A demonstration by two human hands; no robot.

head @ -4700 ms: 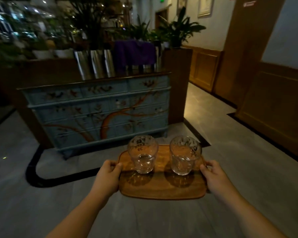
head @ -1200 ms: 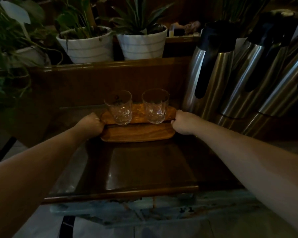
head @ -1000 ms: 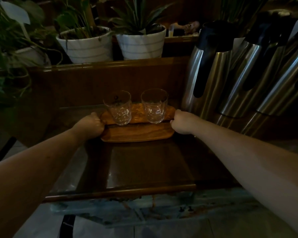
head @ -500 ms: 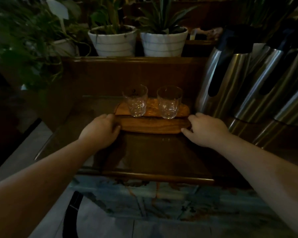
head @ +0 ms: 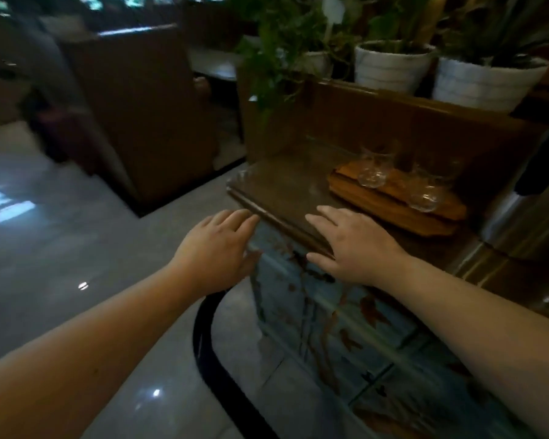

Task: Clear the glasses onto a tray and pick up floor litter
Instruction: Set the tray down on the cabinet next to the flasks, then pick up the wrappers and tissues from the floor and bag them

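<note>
While two glasses [head: 374,167] sit on one tray [head: 393,213] | both hands' grip apart (empty): left hand [head: 217,248], right hand [head: 352,243]

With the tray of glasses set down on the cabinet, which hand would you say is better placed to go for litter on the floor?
Probably the left hand: it is open, empty and already out over the grey floor, while the right hand hovers over the cabinet top. No litter shows yet.

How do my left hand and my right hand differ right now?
The left hand hangs off the painted cabinet's corner, over the grey floor; the right hand is over the cabinet's dark wooden top, nearer the wooden tray. Both are open, palm down, holding nothing.
</note>
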